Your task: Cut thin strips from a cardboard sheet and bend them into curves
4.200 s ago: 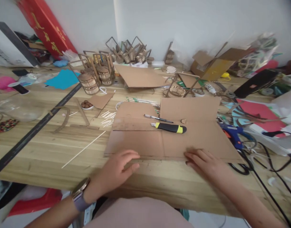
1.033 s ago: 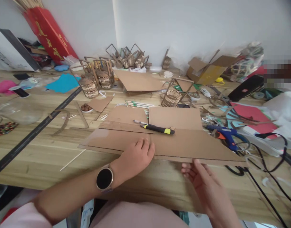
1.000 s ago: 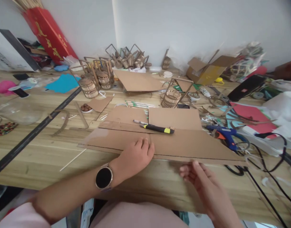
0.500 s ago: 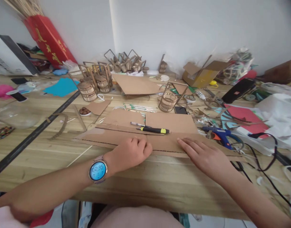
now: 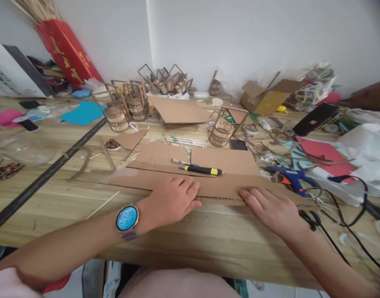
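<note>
My right hand [image 5: 266, 207] has turned palm-down since a second ago, joining my left hand [image 5: 169, 200] along the near edge of the cardboard [image 5: 224, 187] on the table [image 5: 177, 248], likely steadying it, fingers close together, pinch or not unclear.

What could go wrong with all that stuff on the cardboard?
The knife lies unheld on the cardboard, so tipping it might slide the knife toward the left hand or right hand. The pen could roll off. The cardboard's right end might bump the nearby glue gun.
</note>
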`<state>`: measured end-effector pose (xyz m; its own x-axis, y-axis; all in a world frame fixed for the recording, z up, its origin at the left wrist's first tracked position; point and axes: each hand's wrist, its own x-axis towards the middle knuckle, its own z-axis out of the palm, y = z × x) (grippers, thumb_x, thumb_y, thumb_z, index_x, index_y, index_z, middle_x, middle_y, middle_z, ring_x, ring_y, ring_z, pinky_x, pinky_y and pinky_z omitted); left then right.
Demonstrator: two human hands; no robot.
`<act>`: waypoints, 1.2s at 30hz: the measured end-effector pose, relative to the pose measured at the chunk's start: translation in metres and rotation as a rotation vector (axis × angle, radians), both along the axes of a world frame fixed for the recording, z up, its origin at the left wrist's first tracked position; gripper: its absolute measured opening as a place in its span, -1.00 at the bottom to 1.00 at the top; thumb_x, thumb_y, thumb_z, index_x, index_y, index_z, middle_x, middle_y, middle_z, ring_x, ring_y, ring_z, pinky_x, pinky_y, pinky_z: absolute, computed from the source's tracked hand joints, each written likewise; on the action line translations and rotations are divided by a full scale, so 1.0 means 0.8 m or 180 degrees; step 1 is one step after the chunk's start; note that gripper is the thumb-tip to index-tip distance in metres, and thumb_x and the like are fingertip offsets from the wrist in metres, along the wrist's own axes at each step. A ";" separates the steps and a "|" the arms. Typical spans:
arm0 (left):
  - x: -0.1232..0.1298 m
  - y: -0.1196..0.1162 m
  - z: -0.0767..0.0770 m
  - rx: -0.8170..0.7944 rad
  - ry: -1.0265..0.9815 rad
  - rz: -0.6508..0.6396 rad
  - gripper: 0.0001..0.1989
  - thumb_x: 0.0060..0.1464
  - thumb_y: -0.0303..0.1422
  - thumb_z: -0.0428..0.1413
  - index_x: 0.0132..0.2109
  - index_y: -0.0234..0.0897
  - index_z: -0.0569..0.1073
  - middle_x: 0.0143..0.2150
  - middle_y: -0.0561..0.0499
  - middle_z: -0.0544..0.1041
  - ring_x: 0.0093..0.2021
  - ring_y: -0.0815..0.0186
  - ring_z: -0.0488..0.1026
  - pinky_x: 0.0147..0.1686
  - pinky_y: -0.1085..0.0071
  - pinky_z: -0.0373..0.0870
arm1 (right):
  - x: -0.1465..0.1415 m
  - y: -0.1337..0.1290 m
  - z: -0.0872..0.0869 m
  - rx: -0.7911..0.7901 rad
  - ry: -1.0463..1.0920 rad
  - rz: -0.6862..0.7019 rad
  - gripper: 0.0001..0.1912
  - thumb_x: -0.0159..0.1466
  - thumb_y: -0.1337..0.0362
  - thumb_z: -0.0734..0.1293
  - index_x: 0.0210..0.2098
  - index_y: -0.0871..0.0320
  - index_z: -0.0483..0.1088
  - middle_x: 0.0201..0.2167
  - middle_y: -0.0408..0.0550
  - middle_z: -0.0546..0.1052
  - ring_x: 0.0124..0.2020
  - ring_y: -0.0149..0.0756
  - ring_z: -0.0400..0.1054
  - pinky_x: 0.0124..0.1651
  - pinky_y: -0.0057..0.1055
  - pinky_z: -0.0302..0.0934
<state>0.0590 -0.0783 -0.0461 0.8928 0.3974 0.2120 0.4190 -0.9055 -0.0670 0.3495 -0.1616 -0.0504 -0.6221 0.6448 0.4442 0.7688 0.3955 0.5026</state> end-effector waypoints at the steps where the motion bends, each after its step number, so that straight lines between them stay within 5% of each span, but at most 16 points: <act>1: 0.001 0.000 -0.002 -0.0069 -0.0031 -0.0032 -0.54 0.38 -0.17 -0.11 0.16 -0.48 0.36 0.07 -0.31 0.50 0.06 0.06 0.45 -0.02 0.22 0.36 | 0.000 -0.001 0.000 0.0026 -0.0047 0.0024 -0.74 0.40 0.46 0.13 -0.18 0.14 0.43 -0.35 -0.08 0.60 -0.30 -0.36 0.42 -0.31 -0.43 0.11; 11: 0.002 -0.007 -0.018 0.0091 -0.0015 -0.0095 -0.69 0.32 -0.49 -0.07 0.13 -0.48 0.39 0.11 -0.36 0.50 0.08 0.05 0.49 -0.09 0.22 0.48 | 0.003 -0.009 -0.007 -0.0357 0.0062 0.0120 -0.71 0.44 0.37 0.09 -0.10 0.23 0.43 -0.23 0.02 0.62 -0.22 -0.31 0.49 -0.24 -0.40 0.26; 15: 0.001 -0.014 -0.031 0.0593 0.0181 -0.0182 -0.67 0.28 -0.55 -0.07 0.13 -0.50 0.41 0.08 -0.33 0.54 0.03 0.03 0.53 -0.16 0.25 0.50 | 0.004 -0.011 -0.014 -0.0698 0.0038 0.0183 -0.58 0.45 0.18 0.10 0.11 0.33 0.34 -0.02 0.16 0.58 -0.02 -0.15 0.46 0.04 -0.19 0.31; 20: -0.006 -0.017 -0.042 0.0877 -0.0071 -0.0297 -0.68 0.35 -0.43 -0.07 0.13 -0.52 0.40 0.06 -0.32 0.55 0.03 0.05 0.53 -0.18 0.25 0.50 | 0.019 -0.017 -0.029 -0.0869 -0.0085 0.0248 -0.49 0.38 0.47 0.07 0.30 0.31 0.17 0.13 0.15 0.51 0.11 -0.19 0.40 0.08 -0.23 0.33; 28: -0.107 0.005 -0.050 0.0179 0.0534 -0.0003 -0.56 0.39 -0.27 -0.08 0.30 -0.37 0.25 0.30 -0.26 0.34 0.30 0.12 0.30 0.24 0.21 0.19 | 0.015 -0.029 -0.044 -0.0698 -0.0145 0.0229 -0.30 0.36 0.51 0.05 0.44 0.38 -0.28 0.14 0.19 0.49 0.12 -0.12 0.41 0.03 -0.23 0.38; 36: -0.177 0.008 -0.056 0.0528 0.0576 -0.0079 -0.34 0.16 -0.75 -0.23 0.37 -0.35 0.12 0.38 -0.15 0.24 0.41 0.26 0.10 0.33 0.31 0.10 | -0.011 -0.026 -0.062 -0.0627 0.0025 0.0285 -0.29 0.36 0.54 0.08 0.44 0.35 -0.28 0.14 0.15 0.50 0.17 -0.16 0.36 0.11 -0.23 0.32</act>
<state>-0.0824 -0.0717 -0.0907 0.9313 0.3479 0.1082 0.3643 -0.8857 -0.2877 0.3407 -0.1820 -0.0998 -0.6777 0.6619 0.3203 0.7299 0.5523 0.4029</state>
